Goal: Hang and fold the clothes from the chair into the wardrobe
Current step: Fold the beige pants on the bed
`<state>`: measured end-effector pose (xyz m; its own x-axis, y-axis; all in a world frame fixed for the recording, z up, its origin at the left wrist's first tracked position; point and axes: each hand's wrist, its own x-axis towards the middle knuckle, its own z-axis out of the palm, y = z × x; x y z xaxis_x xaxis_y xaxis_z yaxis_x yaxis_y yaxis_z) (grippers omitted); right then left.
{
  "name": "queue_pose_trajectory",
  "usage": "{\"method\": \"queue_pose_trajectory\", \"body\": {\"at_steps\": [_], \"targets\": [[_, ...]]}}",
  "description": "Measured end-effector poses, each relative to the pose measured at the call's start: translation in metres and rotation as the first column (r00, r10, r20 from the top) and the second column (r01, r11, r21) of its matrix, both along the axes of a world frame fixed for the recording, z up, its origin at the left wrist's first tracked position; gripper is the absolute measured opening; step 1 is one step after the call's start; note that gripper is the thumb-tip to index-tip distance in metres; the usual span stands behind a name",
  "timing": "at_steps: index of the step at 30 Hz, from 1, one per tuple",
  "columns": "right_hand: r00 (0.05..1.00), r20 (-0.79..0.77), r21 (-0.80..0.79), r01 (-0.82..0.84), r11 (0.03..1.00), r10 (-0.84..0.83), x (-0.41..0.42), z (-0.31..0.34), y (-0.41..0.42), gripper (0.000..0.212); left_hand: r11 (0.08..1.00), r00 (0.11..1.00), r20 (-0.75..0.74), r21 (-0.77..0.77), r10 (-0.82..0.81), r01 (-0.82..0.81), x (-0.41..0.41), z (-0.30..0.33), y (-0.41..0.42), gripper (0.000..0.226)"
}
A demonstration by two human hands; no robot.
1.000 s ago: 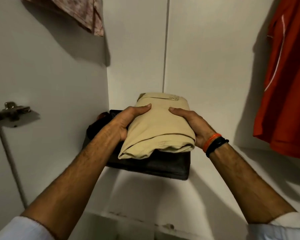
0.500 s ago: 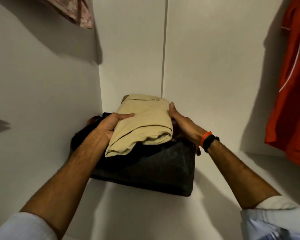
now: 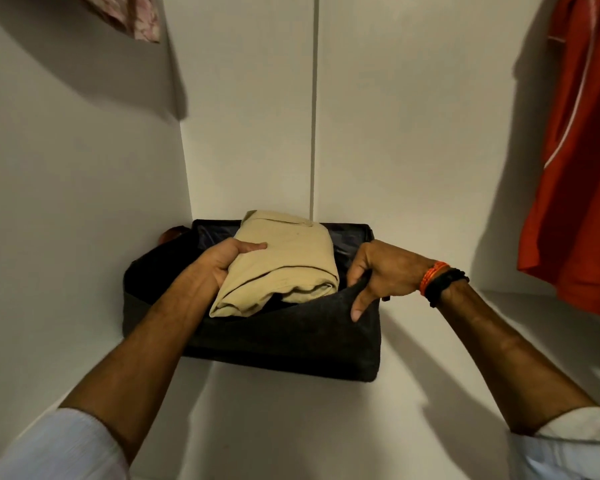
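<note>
Red garment (image 3: 579,188) cut off right; bin (image 3: 284,337) contents hidden.

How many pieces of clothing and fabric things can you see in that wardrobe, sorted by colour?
Beige: 1, the folded beige trousers, held by the left hand.
Red: 1, the hanging red garment.
Pink patterned: 1, the pink cloth at the top left.
Dark: 1, the dark fabric box, its front wall pinched by the right hand.
Total: 4

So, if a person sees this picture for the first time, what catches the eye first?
Probably the folded beige garment in the middle, held by the left hand over a dark fabric bin in the wardrobe corner. The right hand pinches the bin's front edge. A bright red shirt hangs at the right.
</note>
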<state>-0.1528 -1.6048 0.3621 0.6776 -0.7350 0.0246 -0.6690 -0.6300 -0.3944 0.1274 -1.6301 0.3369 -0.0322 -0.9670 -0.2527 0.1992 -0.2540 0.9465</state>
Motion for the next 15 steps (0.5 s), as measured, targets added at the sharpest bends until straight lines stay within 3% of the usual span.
{"method": "queue_pose_trajectory", "body": {"at_steps": [2, 5, 9, 13, 15], "targets": [[1.000, -0.003, 0.004, 0.021, 1.000, -0.021, 0.001, 0.000, 0.002, 0.016, 1.000, 0.999, 0.051, 0.024, -0.019, 0.018, -0.002, -0.005, -0.005, 0.061], [0.999, 0.004, 0.013, 0.044, 0.999, -0.044, 0.006, 0.003, 0.008, 0.020, 0.996, 0.994, 0.094, 0.063, -0.063, 0.058, -0.005, -0.020, -0.010, 0.053], [0.996, 0.005, 0.013, 0.084, 0.996, -0.084, 0.013, 0.002, 0.008, 0.016, 0.996, 0.996, 0.064, 0.081, -0.054, 0.049, -0.010, -0.032, -0.023, 0.074], [0.991, 0.009, -0.005, 0.131, 0.991, -0.131, 0.013, -0.003, 0.007, 0.023, 0.994, 0.998, -0.021, 0.086, -0.065, 0.067, -0.030, -0.035, -0.035, 0.059], [0.988, 0.009, 0.012, 0.153, 0.988, -0.153, 0.009, -0.001, 0.006, 0.021, 0.989, 0.987, 0.099, 0.097, -0.123, 0.113, -0.042, -0.037, -0.038, 0.054]]}}
